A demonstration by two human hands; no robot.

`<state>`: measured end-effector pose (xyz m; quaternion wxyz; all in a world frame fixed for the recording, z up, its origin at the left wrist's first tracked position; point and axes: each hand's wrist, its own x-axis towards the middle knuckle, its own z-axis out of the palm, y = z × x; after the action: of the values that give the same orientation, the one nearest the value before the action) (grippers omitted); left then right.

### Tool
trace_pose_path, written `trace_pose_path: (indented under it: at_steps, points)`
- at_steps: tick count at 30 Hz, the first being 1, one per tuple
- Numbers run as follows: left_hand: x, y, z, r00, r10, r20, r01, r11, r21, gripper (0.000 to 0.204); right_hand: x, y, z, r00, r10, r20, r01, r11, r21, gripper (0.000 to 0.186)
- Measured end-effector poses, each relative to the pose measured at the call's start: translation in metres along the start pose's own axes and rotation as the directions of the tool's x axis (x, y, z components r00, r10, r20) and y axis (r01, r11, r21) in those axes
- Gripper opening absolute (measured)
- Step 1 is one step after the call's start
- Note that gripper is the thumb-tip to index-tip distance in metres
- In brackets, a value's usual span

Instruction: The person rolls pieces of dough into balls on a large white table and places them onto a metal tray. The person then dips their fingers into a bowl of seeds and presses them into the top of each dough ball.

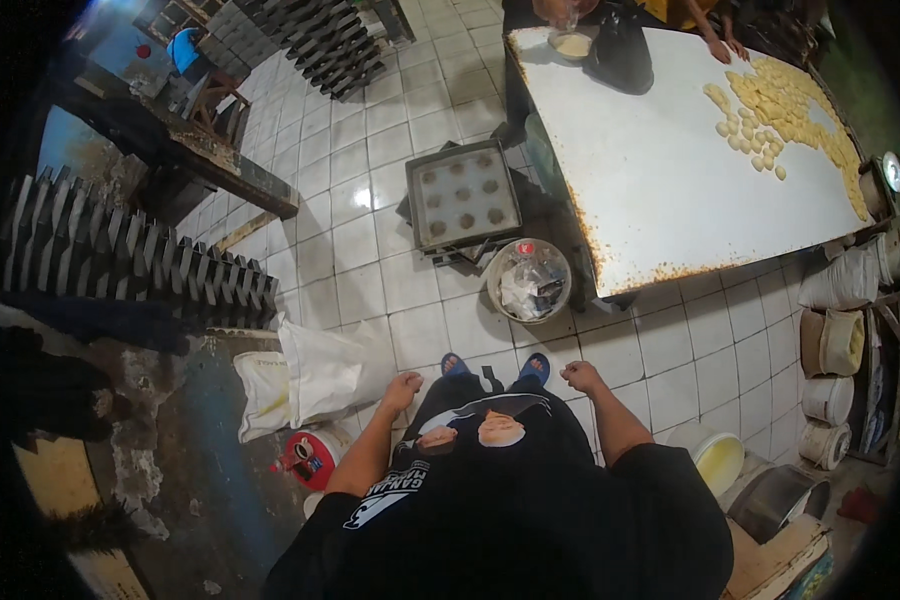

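My left hand (404, 386) is beside my dark clothing, fingers loosely curled with nothing visible in them, near two white sacks (335, 372). My right hand (578, 376) hangs on the other side over the tiled floor, also curled with nothing visible in it. Both are low in the view, either side of my blue sandals (533, 368). Just ahead of me stands a round bucket (525, 305) full of crumpled wrappers. Behind it lies a square metal tray (420, 215) with several round dark patches, resting on dark stacked pieces.
A white table (630, 200) with rusty edges holds dough (770, 90), a bowl and a black bag; another person's hands (718, 48) rest at its far edge. Stacked dark pans (130, 250) line the left. Another person (185, 52) is back left. Buckets (705, 450) and pots stand right.
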<state>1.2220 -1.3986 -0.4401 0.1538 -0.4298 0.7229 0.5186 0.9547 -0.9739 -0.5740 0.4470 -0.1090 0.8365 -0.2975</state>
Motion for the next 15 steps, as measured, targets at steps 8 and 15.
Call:
trace_pose_path:
  at_steps: [8, 15]
  points:
    - [0.039, -0.007, -0.034, 0.999, 0.047, 0.012, -0.046, 0.998, -0.046, 0.039, -0.007, -0.042, 0.025, 0.986, 0.162, 0.026, -0.164, 0.979, 0.122, 0.047]
    - [0.099, -0.084, -0.109, 0.993, 0.089, 0.076, -0.084, 0.994, -0.065, 0.039, 0.024, -0.152, 0.052, 0.999, 0.046, -0.007, -0.046, 0.998, -0.042, 0.047]
